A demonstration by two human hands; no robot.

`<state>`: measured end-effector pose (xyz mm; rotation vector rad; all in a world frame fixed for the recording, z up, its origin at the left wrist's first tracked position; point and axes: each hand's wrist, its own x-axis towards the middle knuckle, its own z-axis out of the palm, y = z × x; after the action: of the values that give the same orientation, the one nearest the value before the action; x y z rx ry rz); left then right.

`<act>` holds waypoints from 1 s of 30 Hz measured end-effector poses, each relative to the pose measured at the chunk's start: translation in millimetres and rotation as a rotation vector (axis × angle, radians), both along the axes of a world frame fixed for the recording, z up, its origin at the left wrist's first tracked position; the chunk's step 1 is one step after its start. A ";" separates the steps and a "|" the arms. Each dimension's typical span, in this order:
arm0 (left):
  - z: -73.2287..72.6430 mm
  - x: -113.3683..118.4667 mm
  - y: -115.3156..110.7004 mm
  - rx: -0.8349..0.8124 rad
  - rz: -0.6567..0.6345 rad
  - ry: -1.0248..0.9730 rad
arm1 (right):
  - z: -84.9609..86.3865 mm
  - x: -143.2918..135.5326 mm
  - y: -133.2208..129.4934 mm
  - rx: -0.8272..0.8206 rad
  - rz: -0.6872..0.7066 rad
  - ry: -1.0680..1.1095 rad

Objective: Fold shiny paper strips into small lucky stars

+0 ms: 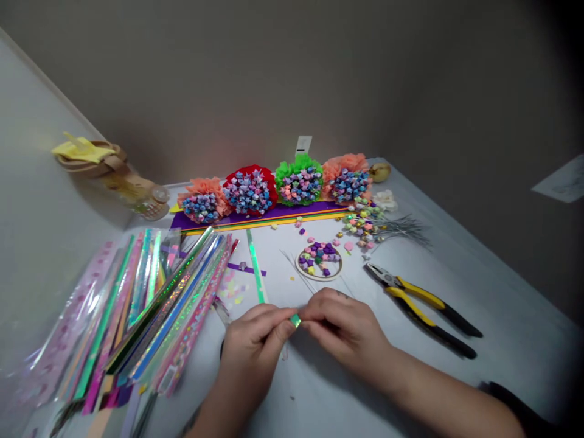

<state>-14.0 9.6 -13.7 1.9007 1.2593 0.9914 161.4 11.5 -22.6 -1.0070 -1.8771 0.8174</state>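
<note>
Green, iridescent material makes up the small folded piece (295,320) held between the 2 hands, just below the centre of the frame. The left hand (258,336) pinches it between thumb and index finger, with the other fingers curled; the right hand (344,325) closes its thumb and fingertips on the right edge. The folded piece sits tilted, its visible face sloping slightly from upper left to lower right. That face is nearly as wide as it is long, so a long axis is hard to judge, and fingertips cover both sides.

Above the left hand, 1 green strip (256,266) lies almost up and down the frame, its top end leaning left and its lower end hidden behind the hand. A metal tool (221,311) left of that hand is mostly concealed and cannot be made out. Right of centre, a round ring (340,269) surrounds small purple, pink and yellow stars (323,249). Pliers (422,308) lie farther right, head towards the upper left, handles towards the lower right.

Shiny strips and wrappers (150,310) fill the lower left, some cut off or blurred at the frame's bottom. Across the upper middle stand 4 star bouquets (249,191) with ruffled edges; thin wires (406,230) fan out below the rightmost bouquet. At the upper left, the transparent parts of a tan object (123,176) are hard to read.
</note>
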 end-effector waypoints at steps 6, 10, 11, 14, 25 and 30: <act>1.7 -0.5 0.5 0.121 -0.021 0.058 | 0.7 1.6 3.3 0.003 0.032 0.036; 1.8 -0.2 -1.0 0.162 -0.029 0.108 | -1.7 2.3 3.0 0.028 0.033 0.015; 1.5 -0.2 -1.5 0.167 -0.031 0.118 | -2.0 2.3 2.9 0.037 0.033 0.012; -0.2 -0.5 -2.5 0.182 -0.032 0.131 | -1.9 1.8 2.2 0.062 0.030 0.003; -7.3 0.8 -5.1 0.252 -0.029 0.125 | -4.3 -1.9 -1.5 0.077 -0.013 -0.039; -6.7 1.5 -6.2 0.287 -0.042 0.111 | -0.8 -4.5 -4.3 0.092 -0.032 -0.035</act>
<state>-12.5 3.5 -20.4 2.2190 1.1833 1.1054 157.0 7.1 -23.5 -0.9975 -1.9060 0.6922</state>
